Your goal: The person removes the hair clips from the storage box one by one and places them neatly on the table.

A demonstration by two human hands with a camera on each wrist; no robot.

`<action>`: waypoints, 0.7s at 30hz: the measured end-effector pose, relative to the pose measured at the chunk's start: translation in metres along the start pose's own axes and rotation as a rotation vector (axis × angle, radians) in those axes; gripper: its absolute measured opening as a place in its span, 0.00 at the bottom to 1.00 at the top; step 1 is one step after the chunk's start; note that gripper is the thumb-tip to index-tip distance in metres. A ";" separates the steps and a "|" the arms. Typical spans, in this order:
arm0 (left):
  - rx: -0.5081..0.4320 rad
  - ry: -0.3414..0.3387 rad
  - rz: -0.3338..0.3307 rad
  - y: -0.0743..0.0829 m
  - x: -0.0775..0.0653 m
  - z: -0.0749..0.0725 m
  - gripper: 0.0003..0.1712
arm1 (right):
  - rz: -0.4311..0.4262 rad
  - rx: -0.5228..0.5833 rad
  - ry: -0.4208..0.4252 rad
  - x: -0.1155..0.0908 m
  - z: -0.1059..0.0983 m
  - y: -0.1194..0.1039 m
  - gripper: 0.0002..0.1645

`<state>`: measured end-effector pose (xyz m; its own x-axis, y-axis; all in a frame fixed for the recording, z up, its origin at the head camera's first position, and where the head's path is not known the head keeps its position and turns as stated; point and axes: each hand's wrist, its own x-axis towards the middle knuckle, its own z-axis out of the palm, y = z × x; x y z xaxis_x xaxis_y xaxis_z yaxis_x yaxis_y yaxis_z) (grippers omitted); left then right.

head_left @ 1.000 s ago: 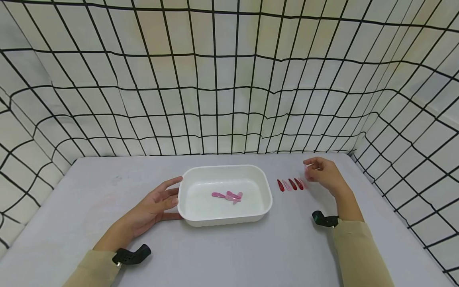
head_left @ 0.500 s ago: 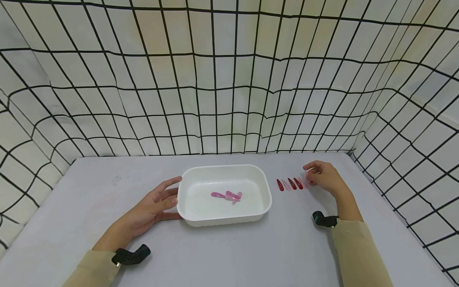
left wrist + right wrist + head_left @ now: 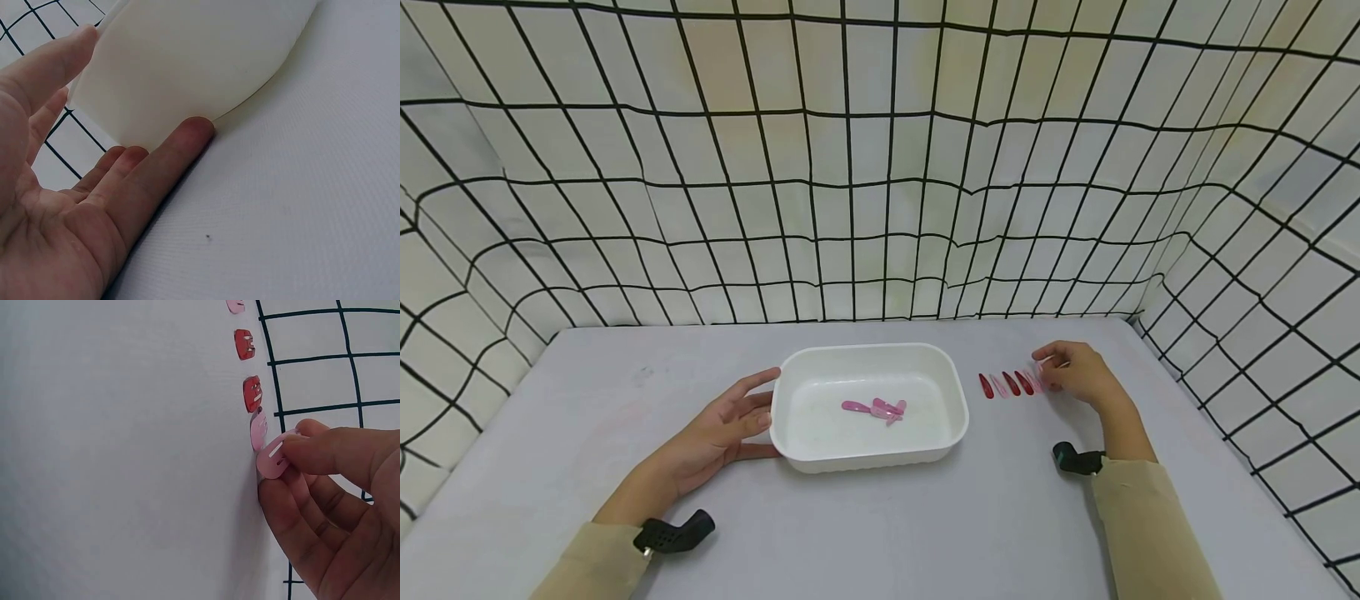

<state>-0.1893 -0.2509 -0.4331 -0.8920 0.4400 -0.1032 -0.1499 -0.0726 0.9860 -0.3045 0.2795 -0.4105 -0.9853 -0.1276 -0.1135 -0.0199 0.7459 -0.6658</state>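
My right hand (image 3: 1075, 372) pinches a pink snap hair clip (image 3: 270, 465) between thumb and fingers, at the right end of a row of clips. Its tip overlaps the neighbouring pink hair clip (image 3: 257, 430) in the right wrist view. Farther along the row lie a red hair clip (image 3: 252, 395) and several more in red and pink. My left hand (image 3: 718, 433) rests its extended fingers against the left wall of a white plastic basin (image 3: 868, 464). In the left wrist view, the fingertips touch the basin's outer side low down and up by its rim.
Several pink hair clips (image 3: 855, 407) lie in a loose pile inside the basin. A white cloth covers the table (image 3: 880, 533). Black netting (image 3: 887, 208) over pale sheeting closes off the back and both sides.
My right hand has come slightly down and toward the row, bringing the pink hair clip close beside the last one. The left hand and basin hold still.
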 end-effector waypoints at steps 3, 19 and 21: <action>0.002 0.004 -0.001 0.001 0.000 0.000 0.38 | 0.012 -0.009 -0.002 0.000 0.000 -0.001 0.18; 0.008 0.010 -0.005 0.001 0.000 0.001 0.38 | 0.004 -0.102 0.001 0.000 0.001 -0.004 0.16; 0.010 0.013 -0.007 0.001 0.000 0.001 0.38 | -0.007 -0.109 0.006 -0.001 0.001 -0.007 0.17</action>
<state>-0.1887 -0.2504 -0.4320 -0.8963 0.4291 -0.1116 -0.1517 -0.0605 0.9866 -0.3035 0.2740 -0.4066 -0.9861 -0.1289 -0.1047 -0.0443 0.8118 -0.5823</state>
